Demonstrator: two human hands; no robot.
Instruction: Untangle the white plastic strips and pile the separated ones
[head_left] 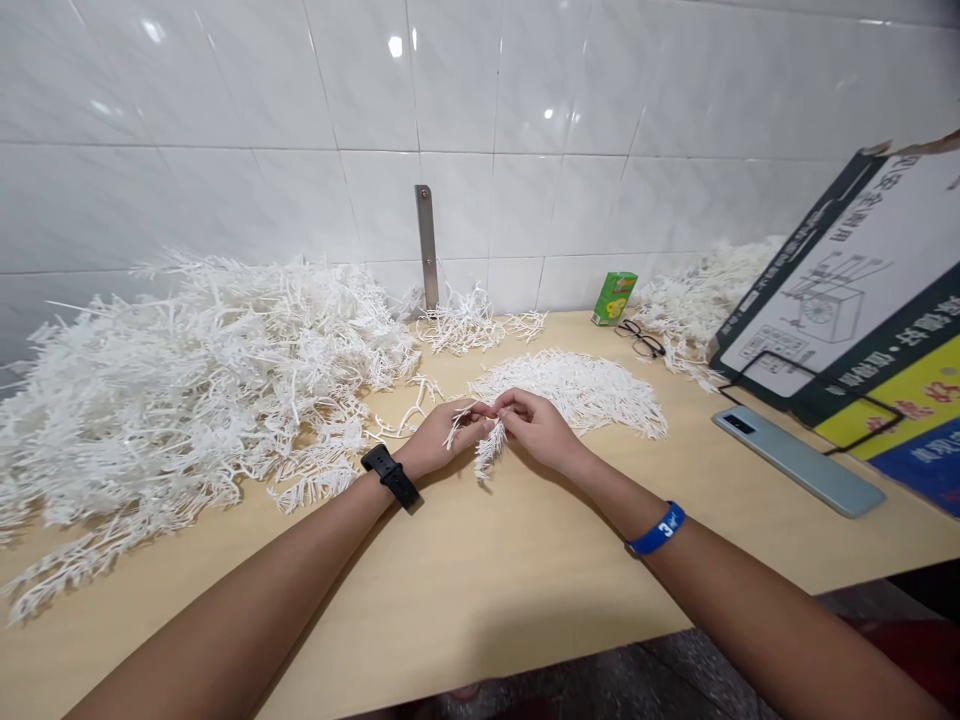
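Note:
My left hand (444, 436) and my right hand (537, 426) meet near the middle of the table, fingertips pinched together. Between them is a small white plastic sprig (491, 450), its feathery tip hanging below the fingers. Both hands appear to grip it; the exact pinch point is partly hidden. Just behind the hands lies a flat heap of short white sprigs (592, 388). Left of my left hand spreads a large tangled pile of white branching plastic pieces (225, 360), with a few bare stems (409, 412) beside it.
A metal bracket (427, 245) stands against the tiled wall. At the right are a green box (614, 298), glasses (642, 340), another white pile (705, 290), a phone (799, 462), a thin black frame (817, 375) and a large printed carton (840, 290). The table's front edge (570, 665) is near.

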